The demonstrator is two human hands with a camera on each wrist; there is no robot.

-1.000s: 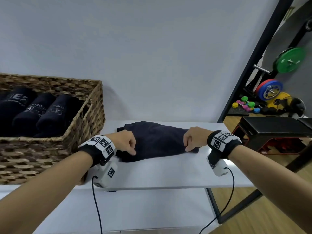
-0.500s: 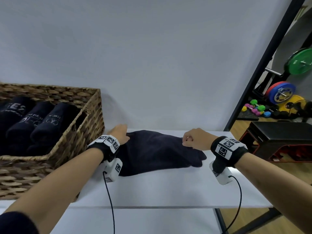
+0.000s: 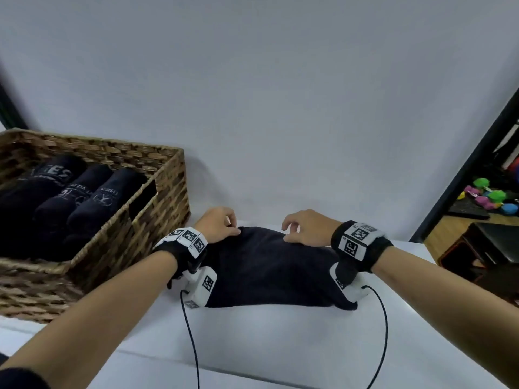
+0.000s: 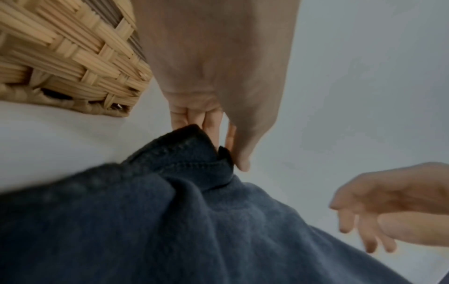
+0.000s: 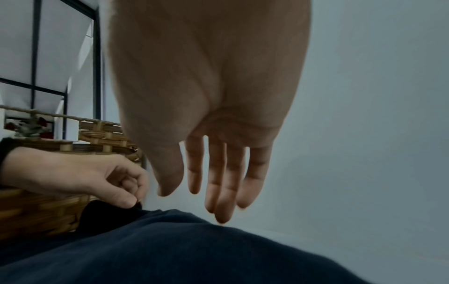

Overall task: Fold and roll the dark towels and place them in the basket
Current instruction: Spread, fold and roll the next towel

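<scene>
Three rolled dark towels [image 3: 84, 197] lie in the wicker basket [image 3: 157, 209] — beside it on the white table [image 3: 280, 338], the left hand [image 3: 216, 224] pinches the folded dark towel's [image 3: 269, 270] far corner, the right hand [image 3: 306, 226] hovering with relaxed fingers.

Rolled towels' [image 3: 56, 203] print too blurred to read, basket [image 3: 157, 192] cut off at left edge

right hand [image 5: 211, 107] open above towel [image 5: 170, 249]
</scene>
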